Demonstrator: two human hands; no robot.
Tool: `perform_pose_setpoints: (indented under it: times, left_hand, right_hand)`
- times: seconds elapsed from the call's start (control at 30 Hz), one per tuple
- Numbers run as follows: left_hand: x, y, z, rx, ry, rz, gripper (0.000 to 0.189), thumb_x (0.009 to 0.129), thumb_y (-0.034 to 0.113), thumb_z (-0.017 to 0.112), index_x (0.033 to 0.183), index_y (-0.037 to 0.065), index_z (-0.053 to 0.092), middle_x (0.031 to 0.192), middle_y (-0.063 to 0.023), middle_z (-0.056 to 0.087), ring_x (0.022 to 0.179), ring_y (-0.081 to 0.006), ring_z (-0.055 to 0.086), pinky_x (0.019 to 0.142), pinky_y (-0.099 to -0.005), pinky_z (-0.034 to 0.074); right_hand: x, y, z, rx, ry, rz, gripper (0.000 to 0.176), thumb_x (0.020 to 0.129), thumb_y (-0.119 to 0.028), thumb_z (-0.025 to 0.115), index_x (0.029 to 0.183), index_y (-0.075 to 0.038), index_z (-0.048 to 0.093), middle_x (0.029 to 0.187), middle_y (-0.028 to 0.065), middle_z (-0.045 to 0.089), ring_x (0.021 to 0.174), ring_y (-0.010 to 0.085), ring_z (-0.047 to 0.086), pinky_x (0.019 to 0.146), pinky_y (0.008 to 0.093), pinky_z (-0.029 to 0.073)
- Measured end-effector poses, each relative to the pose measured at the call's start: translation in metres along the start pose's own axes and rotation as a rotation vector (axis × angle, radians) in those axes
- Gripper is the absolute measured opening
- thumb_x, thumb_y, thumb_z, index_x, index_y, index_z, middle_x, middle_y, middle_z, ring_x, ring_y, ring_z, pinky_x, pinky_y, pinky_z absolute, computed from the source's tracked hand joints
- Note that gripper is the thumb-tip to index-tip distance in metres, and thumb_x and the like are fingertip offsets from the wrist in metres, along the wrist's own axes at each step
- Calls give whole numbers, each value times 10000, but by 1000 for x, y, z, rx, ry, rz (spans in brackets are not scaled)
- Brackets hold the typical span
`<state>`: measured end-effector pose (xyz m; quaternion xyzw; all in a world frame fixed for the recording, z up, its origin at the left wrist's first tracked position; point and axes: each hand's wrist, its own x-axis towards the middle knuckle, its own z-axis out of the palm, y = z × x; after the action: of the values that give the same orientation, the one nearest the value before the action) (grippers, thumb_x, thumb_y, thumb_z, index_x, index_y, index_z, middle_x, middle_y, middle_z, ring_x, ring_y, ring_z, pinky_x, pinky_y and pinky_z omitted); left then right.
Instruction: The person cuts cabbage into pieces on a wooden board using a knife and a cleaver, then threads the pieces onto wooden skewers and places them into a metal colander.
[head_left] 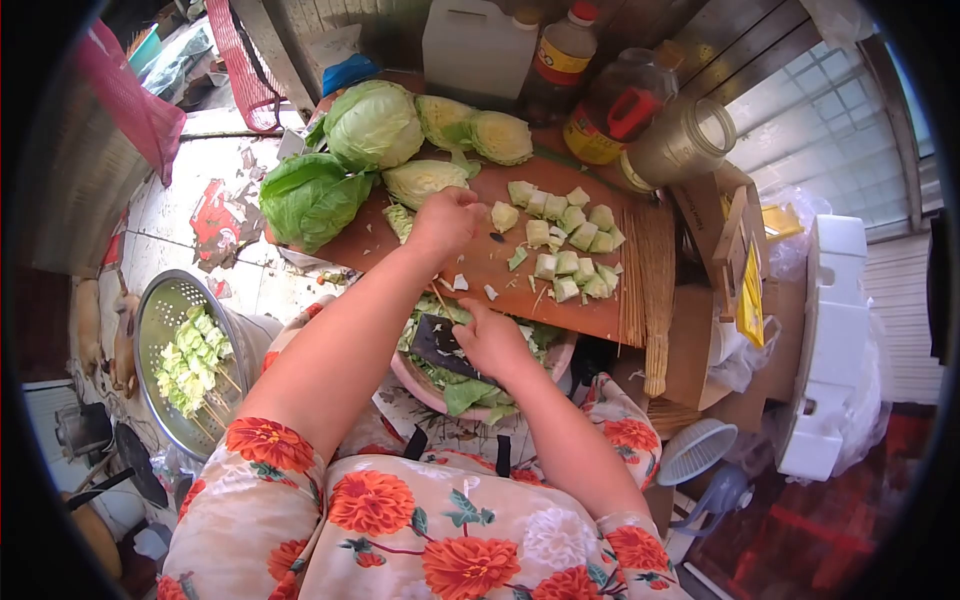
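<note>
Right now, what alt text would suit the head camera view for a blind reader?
A person's left hand rests beside cut cabbage chunks on a wooden cutting board, while the right hand hovers over a bowl of leaf scraps. Whole cabbages lie behind; a metal colander of skewers stands at left.

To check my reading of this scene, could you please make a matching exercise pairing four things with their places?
Things:
1 cubes
2 colander
3 sticks
4 bottle

Places:
A behind the board
B loose on the board's face
C on the floor, at the left
D bundled at the board's right edge

Pairs: 1-B; 2-C; 3-D; 4-A
</note>
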<state>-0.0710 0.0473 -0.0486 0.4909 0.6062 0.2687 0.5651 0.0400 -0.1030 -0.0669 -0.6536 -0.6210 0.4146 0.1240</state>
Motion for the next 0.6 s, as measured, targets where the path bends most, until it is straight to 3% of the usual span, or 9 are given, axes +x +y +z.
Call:
perform_pose_setpoints:
  times: [0.03,0.07,0.13,0.2,0.43,0.5,0.53,0.6]
  left_hand:
    - [11,-8,9,1,-12,7,395,863,225,642,1162,-29,605,982,-134,685,766,-206,657,718,-334,522]
    - [21,-16,19,120,28,51,396,877,242,636,1166,-27,602,923,-129,680,739,-195,647,688,-328,522]
    - [33,-19,33,240,52,101,398,891,258,630,1170,-24,598,864,-125,676,711,-183,638,659,-323,523]
    - [40,-19,45,367,46,76,460,879,365,597,1104,-34,639,1066,-262,647,1008,-393,620,882,-435,482]
    - [50,-16,67,623,93,44,407,844,354,646,875,-48,702,929,-239,684,916,-360,662,824,-414,516]
    - [54,-15,67,435,67,-142,398,809,348,683,841,-48,704,835,-210,697,775,-318,693,725,-388,545]
    - [54,-18,67,476,106,-50,396,790,345,695,790,-51,708,776,-195,697,677,-288,694,661,-372,553]
    - [50,-17,68,489,99,-12,376,791,311,697,842,-61,684,772,-194,694,671,-279,695,641,-377,552]
  right_hand:
    - [-9,-2,-11,-7,-25,23,469,850,-210,616,1270,-20,535,831,155,678,824,342,653,781,417,499]
    - [-18,-4,-25,9,-103,91,466,843,-226,603,1261,-31,535,965,193,674,937,360,638,853,452,489]
    - [-37,8,-41,-30,-96,111,470,839,-225,603,1262,-32,535,975,193,672,949,363,634,860,457,486]
    - [-55,18,-57,-90,-105,173,481,828,-222,604,1266,-36,535,995,188,669,972,368,626,873,470,479]
    - [-90,58,-115,-83,123,294,418,837,-230,593,1205,-33,578,1023,192,670,984,352,634,872,439,495]
    - [-88,78,-124,-99,204,324,362,845,-227,590,1150,-33,614,1001,186,676,955,346,644,848,437,504]
    - [-84,91,-125,-174,328,357,335,837,-220,613,1115,-34,630,952,174,684,906,329,656,817,423,513]
    - [-76,112,-125,-249,451,392,308,829,-213,635,1079,-35,647,904,161,692,857,311,669,785,409,521]
